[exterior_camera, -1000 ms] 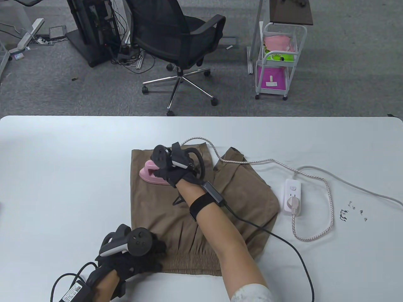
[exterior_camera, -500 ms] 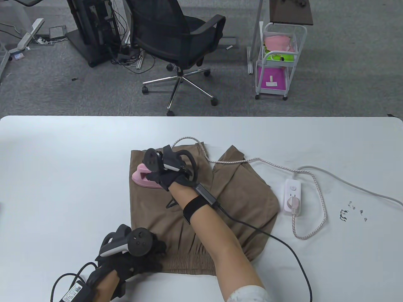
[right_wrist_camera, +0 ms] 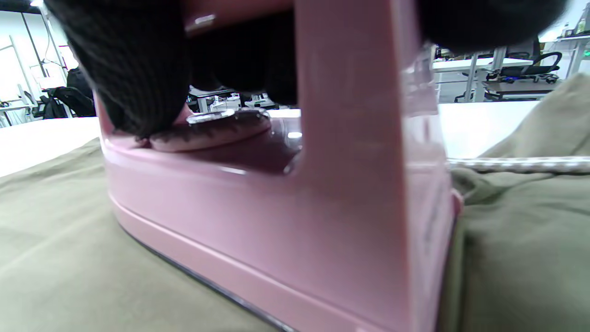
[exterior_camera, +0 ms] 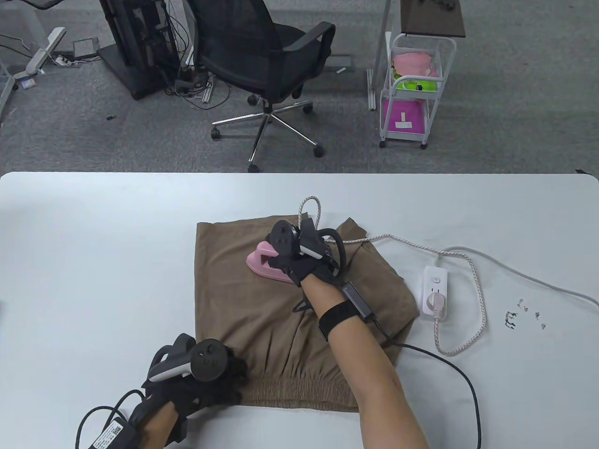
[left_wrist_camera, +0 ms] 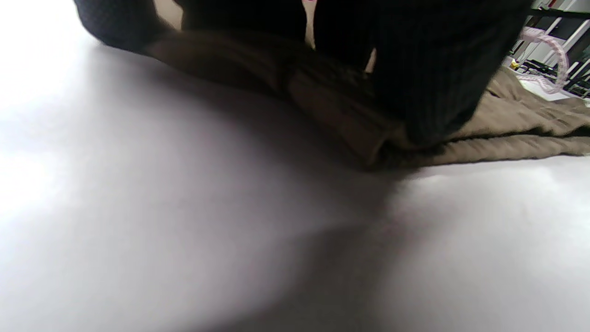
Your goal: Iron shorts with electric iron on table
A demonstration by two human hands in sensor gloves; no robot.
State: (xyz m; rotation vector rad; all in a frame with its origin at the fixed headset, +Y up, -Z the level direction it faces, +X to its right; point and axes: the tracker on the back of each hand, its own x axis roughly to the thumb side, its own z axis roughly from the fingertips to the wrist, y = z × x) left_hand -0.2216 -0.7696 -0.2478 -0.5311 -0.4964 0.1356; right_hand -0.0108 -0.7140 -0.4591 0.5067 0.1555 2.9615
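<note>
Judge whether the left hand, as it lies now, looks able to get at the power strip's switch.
Probably not. The left hand presses the shorts at the near-left waistband corner, while the power strip sits on the table beyond their far side. The right hand, gripping the iron, and its forearm lie across the path.

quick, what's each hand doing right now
Left hand: presses the waistband corner of the shorts against the table.
Right hand: grips the handle of the pink iron, which sits flat on the shorts.
</note>
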